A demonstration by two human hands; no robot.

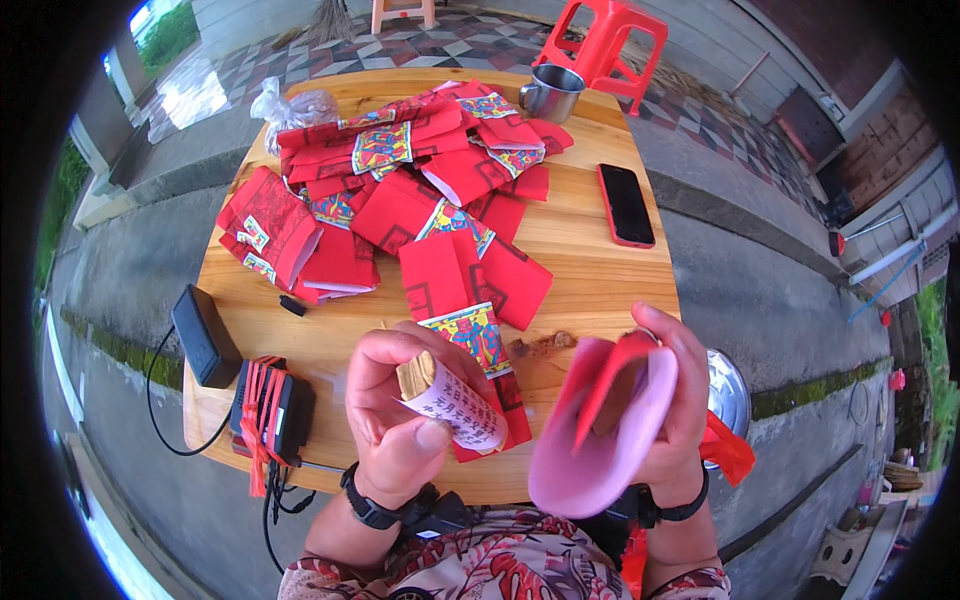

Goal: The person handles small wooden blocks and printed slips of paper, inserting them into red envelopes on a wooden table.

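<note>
My left hand (401,420) holds a small roll (456,409) wrapped in pinkish paper with printed characters, a tan stack showing at its end. In my right hand (679,397) is a red paper sleeve (592,442) with a pink inside, squeezed so that its mouth gapes towards me. Beyond both hands lies a heap of red paper packets (390,202) with black print and colourful picture bands. The nearest packet (439,277) reaches down behind my left hand, which covers part of it.
On the wooden table (600,277) are a phone (626,205), a metal mug (553,94), a tied plastic bag (292,109), a black box (206,335) and a cabled device with red ties (274,412). A red stool (615,41) stands beyond; a shiny metal object (727,390) is at right.
</note>
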